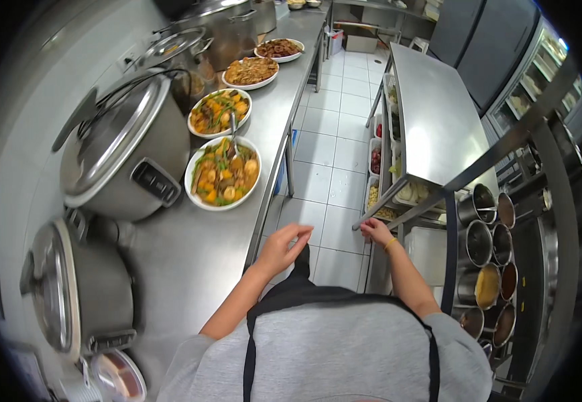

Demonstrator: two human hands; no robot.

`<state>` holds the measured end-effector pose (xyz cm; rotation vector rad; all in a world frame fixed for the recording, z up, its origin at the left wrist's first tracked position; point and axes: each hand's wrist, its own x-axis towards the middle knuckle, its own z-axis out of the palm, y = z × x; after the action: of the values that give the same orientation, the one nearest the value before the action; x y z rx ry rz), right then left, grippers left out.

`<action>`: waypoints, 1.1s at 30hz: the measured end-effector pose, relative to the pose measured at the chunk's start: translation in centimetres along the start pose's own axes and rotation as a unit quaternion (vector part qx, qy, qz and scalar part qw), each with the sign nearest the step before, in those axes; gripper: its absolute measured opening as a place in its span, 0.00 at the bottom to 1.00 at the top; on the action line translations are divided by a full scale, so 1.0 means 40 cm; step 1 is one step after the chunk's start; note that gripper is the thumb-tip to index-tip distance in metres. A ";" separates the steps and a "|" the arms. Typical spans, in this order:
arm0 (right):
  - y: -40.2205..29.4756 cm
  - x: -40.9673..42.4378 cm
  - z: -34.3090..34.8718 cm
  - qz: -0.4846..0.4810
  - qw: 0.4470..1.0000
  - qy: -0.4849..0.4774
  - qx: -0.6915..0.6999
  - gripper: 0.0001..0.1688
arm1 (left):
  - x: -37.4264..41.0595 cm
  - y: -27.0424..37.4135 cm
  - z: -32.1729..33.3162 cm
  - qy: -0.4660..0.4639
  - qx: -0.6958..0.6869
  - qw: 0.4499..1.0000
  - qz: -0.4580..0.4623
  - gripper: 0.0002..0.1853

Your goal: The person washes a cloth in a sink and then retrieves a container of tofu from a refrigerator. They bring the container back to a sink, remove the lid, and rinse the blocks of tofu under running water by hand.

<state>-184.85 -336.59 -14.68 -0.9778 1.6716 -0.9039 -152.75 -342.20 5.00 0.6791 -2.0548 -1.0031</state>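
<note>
My left hand (282, 247) is held in the air over the aisle, beside the edge of the steel counter (190, 261). Its fingers are bent, with a small gap to the thumb and nothing between them. My right hand (375, 232) is loosely curled near the leg of the steel prep table (442, 120); no object shows in it, and I cannot tell whether it touches the leg. A white oval dish of vegetable stew (223, 173) with a metal spoon (233, 131) is the nearest food on the counter. Behind it stands a second dish of mixed vegetables (219, 113).
Two large rice cookers (125, 145) line the wall at left. Farther back are a dish of browned food (251, 72) and a dish of dark meat (279, 49). Metal condiment pots (487, 291) fill a rack at right. White floor tiles (339, 171) run ahead.
</note>
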 end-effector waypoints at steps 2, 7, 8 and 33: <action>0.010 0.096 0.030 0.006 0.999 -0.047 -0.023 0.12 | 0.164 -0.054 -0.010 -0.002 0.011 0.999 0.048 0.07; -0.206 0.208 -0.024 0.108 0.939 -0.273 -0.176 0.15 | 0.653 -0.066 0.005 0.025 -0.038 0.983 0.176 0.06; -0.236 0.234 -0.064 0.109 0.946 -0.258 -0.163 0.15 | 0.743 -0.059 0.026 0.015 -0.049 0.978 0.202 0.06; -0.571 1.588 -1.318 0.124 0.812 0.417 -0.388 0.20 | 1.867 -1.023 0.506 -0.562 0.218 0.790 -0.106 0.22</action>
<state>-244.57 -396.95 -3.51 -0.8612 2.9970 -0.4491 -207.24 -409.37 -8.42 0.5860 -3.4029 -1.2207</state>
